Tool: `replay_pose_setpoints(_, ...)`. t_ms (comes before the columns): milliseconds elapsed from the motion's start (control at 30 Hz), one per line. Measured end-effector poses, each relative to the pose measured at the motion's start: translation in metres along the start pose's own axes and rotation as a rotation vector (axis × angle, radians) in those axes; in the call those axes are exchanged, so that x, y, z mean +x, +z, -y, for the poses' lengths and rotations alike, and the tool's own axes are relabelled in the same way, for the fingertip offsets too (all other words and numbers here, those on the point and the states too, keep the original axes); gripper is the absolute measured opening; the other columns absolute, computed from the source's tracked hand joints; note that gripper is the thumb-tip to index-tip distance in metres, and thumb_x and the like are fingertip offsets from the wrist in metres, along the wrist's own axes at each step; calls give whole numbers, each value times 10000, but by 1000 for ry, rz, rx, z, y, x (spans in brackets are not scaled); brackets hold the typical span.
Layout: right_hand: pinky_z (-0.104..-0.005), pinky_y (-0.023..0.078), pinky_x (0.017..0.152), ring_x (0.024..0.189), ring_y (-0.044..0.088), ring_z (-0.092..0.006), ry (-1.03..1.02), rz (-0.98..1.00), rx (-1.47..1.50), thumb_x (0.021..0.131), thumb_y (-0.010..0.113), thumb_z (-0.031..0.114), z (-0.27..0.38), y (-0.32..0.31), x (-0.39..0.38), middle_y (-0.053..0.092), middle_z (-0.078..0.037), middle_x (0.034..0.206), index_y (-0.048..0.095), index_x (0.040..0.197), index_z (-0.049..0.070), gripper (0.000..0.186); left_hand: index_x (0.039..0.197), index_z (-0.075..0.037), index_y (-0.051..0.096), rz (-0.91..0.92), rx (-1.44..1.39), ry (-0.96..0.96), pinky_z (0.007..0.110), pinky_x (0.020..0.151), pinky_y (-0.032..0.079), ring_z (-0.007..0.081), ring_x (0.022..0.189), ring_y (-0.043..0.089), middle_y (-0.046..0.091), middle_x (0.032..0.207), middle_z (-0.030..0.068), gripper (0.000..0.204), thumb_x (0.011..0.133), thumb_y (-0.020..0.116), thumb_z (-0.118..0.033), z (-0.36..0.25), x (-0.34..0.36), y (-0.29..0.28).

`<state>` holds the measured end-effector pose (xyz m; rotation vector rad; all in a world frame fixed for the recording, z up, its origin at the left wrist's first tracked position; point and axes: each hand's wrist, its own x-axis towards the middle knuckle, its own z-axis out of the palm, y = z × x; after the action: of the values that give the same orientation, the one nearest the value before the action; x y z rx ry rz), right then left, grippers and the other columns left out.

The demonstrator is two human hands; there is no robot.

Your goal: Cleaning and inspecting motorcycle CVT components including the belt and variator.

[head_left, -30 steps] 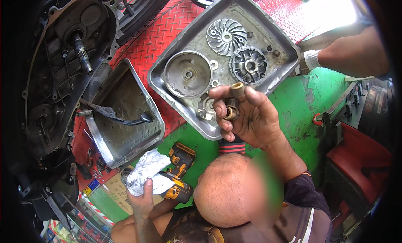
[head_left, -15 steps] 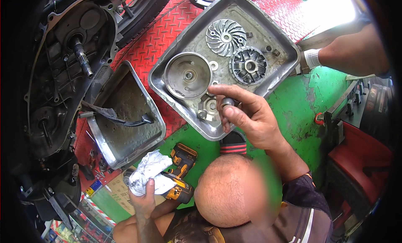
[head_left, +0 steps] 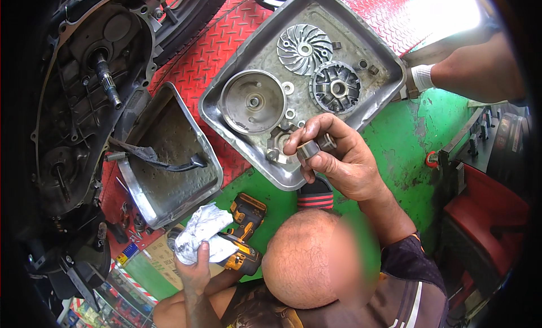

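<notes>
My right hand [head_left: 341, 158] is closed over the lower edge of a metal tray [head_left: 220, 138], holding a small cylindrical metal roller [head_left: 307, 150] between fingers and thumb. A second small dark metal piece [head_left: 326, 141] sits among the same fingers. Beneath the fingertips, a notched metal plate [head_left: 278, 153] lies partly hidden in the tray. Beside it are a round clutch bell [head_left: 254, 102], a finned pulley disc [head_left: 305, 48] and a ribbed variator housing [head_left: 335, 88]. At lower left, my left hand [head_left: 196, 268] is closed on a crumpled white cloth [head_left: 206, 235], against a yellow-black power tool [head_left: 243, 257].
An opened engine case [head_left: 73, 102] with a protruding splined shaft [head_left: 105, 79] stands at left. A second metal tray [head_left: 197, 198] holds a black hose [head_left: 175, 165]. Another person's leg [head_left: 480, 74] reaches in at upper right. A red bin-like object [head_left: 480, 215] is at right.
My right hand has turned and its fingers have curled, bringing the roller's side and the second small piece into clearer view. My left hand and the cloth have barely moved.
</notes>
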<state>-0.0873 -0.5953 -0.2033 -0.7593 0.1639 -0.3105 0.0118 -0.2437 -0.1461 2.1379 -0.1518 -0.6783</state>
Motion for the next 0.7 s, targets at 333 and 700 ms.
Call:
replay_pose_setpoints(333,-186,445,655,798,538,-34,72,-155,-138,903,702,95,11,3,-1,573,20,961,597,1144,33,269,1235,66,519,7,10,-1,304,923,459,174,1044,592,620,1148,125,357,909,632,-28,-2,1,1)
replay_pose_setpoints(700,-323,505,657,685,637,-180,-12,-604,-1518,865,698,137,32,-76,38,665,-151,807,613,1131,21,302,1226,73,526,9,27,-6,310,921,461,181,1040,596,625,1139,127,349,908,628,-27,-1,2,0)
